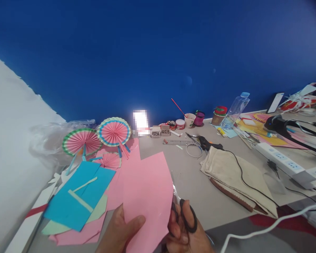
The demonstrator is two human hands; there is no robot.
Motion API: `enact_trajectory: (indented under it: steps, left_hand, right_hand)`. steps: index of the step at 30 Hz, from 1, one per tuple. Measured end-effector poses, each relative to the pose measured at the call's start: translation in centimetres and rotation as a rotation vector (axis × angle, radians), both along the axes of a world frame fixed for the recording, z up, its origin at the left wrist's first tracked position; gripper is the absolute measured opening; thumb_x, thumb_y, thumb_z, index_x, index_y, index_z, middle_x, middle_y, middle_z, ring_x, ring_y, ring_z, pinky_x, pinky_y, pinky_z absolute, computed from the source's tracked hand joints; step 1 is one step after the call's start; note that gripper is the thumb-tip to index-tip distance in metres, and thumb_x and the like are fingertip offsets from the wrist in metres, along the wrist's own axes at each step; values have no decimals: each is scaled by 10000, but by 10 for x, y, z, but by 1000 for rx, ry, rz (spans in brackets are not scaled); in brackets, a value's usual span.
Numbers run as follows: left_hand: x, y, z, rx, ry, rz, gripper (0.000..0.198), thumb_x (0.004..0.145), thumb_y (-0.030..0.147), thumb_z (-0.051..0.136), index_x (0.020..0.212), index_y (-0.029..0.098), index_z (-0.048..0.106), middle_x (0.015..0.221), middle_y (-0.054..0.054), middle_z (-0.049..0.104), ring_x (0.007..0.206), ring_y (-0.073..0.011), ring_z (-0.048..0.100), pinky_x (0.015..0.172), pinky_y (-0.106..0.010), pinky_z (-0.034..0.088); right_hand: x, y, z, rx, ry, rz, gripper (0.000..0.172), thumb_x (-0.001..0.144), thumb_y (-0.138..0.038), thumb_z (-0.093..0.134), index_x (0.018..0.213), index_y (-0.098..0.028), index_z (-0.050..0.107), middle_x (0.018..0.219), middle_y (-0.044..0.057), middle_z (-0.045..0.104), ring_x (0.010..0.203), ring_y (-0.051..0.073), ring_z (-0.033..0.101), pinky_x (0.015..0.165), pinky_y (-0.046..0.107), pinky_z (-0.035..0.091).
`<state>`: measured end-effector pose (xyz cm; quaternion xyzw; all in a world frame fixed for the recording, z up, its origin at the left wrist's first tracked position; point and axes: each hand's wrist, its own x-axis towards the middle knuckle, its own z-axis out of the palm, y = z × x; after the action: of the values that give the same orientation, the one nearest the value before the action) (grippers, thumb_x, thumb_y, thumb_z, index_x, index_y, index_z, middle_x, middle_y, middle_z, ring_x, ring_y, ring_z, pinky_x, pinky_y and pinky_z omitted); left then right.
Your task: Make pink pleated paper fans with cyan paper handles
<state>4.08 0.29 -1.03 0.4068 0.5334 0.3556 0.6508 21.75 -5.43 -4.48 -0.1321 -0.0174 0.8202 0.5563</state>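
My left hand [125, 228] pinches the lower left edge of a large pink paper sheet [147, 189], its thumb lying on the front face. The sheet is held up above the table, with a curved right edge. A pair of black-handled scissors [188, 215] is in my right hand [189, 235], with thumb and fingers through the handle loops. The blades point away from me along the sheet's right edge; part of them is hidden by the paper, so I cannot tell whether they are cutting. Blue paper [81, 196] with thin pale green strips lies left of my left hand.
Round folded paper fans [114, 131] stand at the back left. Along the wall are small boxes [156, 133], a paper cup [190, 120] and a plastic bottle [235, 110]. A glue gun [209, 143], folded beige cloth [234, 175] and power strip [280, 160] lie to the right.
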Motion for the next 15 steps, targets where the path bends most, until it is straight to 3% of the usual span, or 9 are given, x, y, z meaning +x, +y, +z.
enact_trajectory:
  steps: [6,15]
  left_hand:
    - [0,-1,-1,21,16,4,625,556,478,919,1034,124,725,926,-139,798,873,-369,748,751,-466,630]
    - [-1,1,-3,-46,-36,-2,675,541,457,932,1087,129,708,885,-135,798,843,-374,749,675,-444,627]
  right_hand:
    - [1,-3,-11,22,33,31,476,778,-595,810,781,-142,661,515,-87,506,385,4,221,367,133,160]
    - [2,7,-4,-45,-46,-8,526,685,-621,863,747,-139,662,498,-88,503,390,-2,217,361,131,171]
